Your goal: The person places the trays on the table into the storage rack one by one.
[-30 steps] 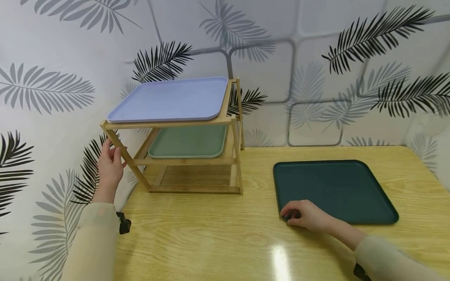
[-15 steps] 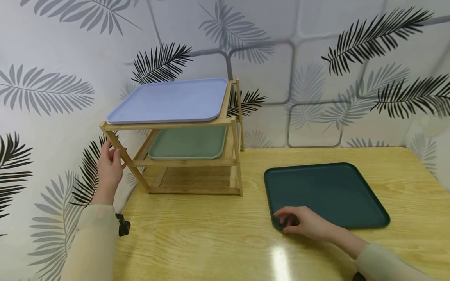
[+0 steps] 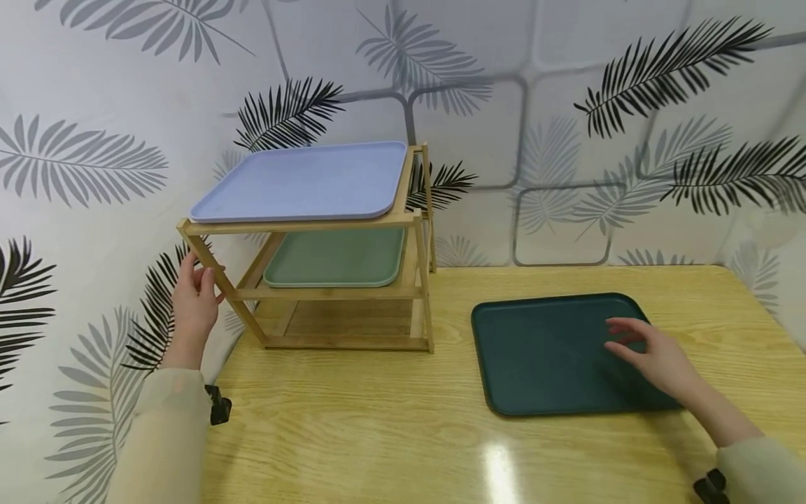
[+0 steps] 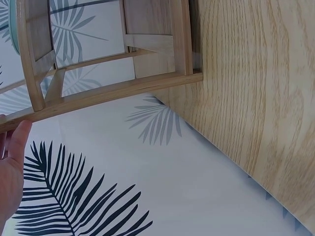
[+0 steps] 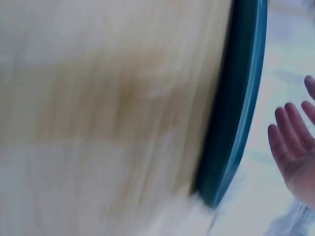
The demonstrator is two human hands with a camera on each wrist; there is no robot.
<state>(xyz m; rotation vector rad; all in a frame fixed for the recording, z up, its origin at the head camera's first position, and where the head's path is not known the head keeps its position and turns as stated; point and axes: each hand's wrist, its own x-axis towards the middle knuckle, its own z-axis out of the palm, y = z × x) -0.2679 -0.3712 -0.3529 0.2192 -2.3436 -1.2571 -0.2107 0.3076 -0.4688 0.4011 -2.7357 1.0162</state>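
At the left, my left hand grips the front left post of a wooden shelf rack. In the left wrist view the thumb of that hand lies against the post, its other fingers partly hidden. A lavender tray sits on the rack's top, and a light green tray on the shelf below. My right hand hovers over the right part of a dark green tray, holding nothing. The right wrist view shows its fingers extended, apart from the blurred tray edge.
The rack stands on the left of a light wood table, with a bare bottom shelf. Behind is a wall covered in leaf patterns. The table's left edge runs close beside the rack.
The dark green tray slid a little left and toward me under my right hand. That hand then let go of its near left corner and moved right. My left hand stayed put.
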